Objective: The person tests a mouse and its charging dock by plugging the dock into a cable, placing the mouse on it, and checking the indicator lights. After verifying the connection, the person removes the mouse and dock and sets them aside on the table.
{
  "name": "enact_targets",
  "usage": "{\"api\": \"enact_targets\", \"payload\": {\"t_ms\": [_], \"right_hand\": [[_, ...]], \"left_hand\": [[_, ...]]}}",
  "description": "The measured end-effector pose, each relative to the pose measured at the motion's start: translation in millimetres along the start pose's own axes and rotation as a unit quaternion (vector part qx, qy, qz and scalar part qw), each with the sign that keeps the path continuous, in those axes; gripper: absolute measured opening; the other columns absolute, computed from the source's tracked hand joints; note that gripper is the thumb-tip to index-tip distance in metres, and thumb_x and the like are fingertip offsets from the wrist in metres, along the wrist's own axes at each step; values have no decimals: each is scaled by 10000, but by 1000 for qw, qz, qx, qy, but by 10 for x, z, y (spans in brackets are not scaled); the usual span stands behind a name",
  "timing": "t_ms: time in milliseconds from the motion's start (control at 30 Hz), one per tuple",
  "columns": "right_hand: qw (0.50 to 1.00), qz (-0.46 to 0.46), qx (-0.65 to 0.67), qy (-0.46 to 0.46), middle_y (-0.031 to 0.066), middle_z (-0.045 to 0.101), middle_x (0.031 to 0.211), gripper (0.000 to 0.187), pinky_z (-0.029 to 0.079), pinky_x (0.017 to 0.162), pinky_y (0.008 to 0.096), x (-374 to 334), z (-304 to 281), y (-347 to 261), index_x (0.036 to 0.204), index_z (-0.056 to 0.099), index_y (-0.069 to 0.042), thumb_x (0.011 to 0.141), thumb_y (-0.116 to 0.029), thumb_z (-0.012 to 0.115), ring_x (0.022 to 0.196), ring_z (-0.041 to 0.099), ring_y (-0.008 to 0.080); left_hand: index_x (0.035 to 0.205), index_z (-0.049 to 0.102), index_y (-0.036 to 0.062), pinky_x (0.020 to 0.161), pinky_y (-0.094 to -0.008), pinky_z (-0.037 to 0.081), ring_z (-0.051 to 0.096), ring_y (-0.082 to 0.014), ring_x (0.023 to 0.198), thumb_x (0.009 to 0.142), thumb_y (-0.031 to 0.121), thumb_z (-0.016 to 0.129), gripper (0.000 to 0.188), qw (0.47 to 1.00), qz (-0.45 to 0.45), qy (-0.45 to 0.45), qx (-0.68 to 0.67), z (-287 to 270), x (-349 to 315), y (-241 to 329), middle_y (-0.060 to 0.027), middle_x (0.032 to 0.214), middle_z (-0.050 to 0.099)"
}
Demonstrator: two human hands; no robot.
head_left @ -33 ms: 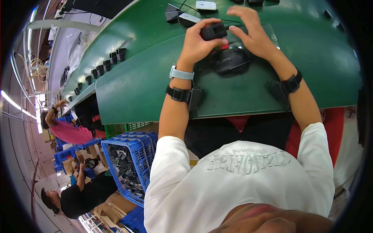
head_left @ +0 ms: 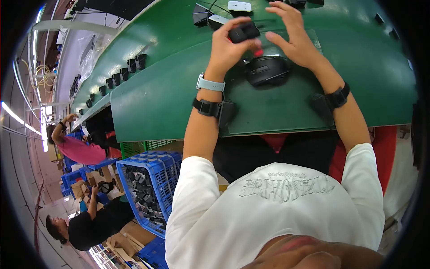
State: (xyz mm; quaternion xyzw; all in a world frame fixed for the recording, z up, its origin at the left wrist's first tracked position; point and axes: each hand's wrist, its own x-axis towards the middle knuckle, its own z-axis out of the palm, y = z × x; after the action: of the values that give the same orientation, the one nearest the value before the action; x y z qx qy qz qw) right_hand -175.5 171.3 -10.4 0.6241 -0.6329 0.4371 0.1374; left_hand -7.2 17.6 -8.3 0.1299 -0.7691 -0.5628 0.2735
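My left hand [head_left: 224, 53] is closed around a small black boxy device [head_left: 244, 32], raised over the green table. A small red piece [head_left: 258, 52] shows by the thumb; I cannot tell whether it belongs to the device. To the right, my right hand [head_left: 296, 44] is open with its fingers spread, and nothing is in it. Below both hands a rounded black, glossy device [head_left: 267, 71] rests on a thin sheet [head_left: 273, 112] on the table. Near the left fingertips lie a white device [head_left: 217, 21] and dark cables.
Another white device [head_left: 239, 6] and a black wedge-shaped piece [head_left: 201, 15] sit at the far side. Black blocks [head_left: 131, 65] line the table's left. A blue crate [head_left: 150, 162] of dark parts stands at lower left, near a person in pink [head_left: 83, 151] and one in black [head_left: 96, 227].
My right hand has shifted slightly away from the black device in my left hand, and its fingers are more upright. The held device has tilted a little.
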Motion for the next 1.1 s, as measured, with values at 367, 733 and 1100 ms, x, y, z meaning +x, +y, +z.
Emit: {"api": "enact_targets", "payload": {"t_ms": [367, 733, 1100], "right_hand": [[930, -28, 158, -330, 143, 585, 1238, 718, 440, 1067, 411, -109, -95, -12, 1301, 602, -66, 619, -192, 785, 1157, 549, 368], [790, 290, 538, -48, 69, 637, 1231, 521, 479, 1044, 380, -76, 79, 200, 1330, 552, -52, 852, -4, 754, 1209, 589, 231], [810, 279, 514, -30, 78, 604, 1277, 661, 492, 1042, 348, -127, 20, 139, 1435, 435, -50, 864, 15, 764, 1190, 597, 183]], "left_hand": [[1625, 274, 126, 1071, -453, 498, 591, -326, 1253, 1065, 197, 521, 617, 871, -82, 60, -481, -160, 47, -42, -145, 1421, 571], [1394, 512, -90, 909, -360, 601, 694, -238, 1049, 859, -46, 777, 599, 958, -21, 55, -280, -123, -66, -134, -150, 1155, 675], [1308, 538, -45, 908, -338, 613, 699, -199, 987, 728, -52, 889, 678, 996, 37, 62, -41, 140, -25, -159, -112, 1162, 665]]}}
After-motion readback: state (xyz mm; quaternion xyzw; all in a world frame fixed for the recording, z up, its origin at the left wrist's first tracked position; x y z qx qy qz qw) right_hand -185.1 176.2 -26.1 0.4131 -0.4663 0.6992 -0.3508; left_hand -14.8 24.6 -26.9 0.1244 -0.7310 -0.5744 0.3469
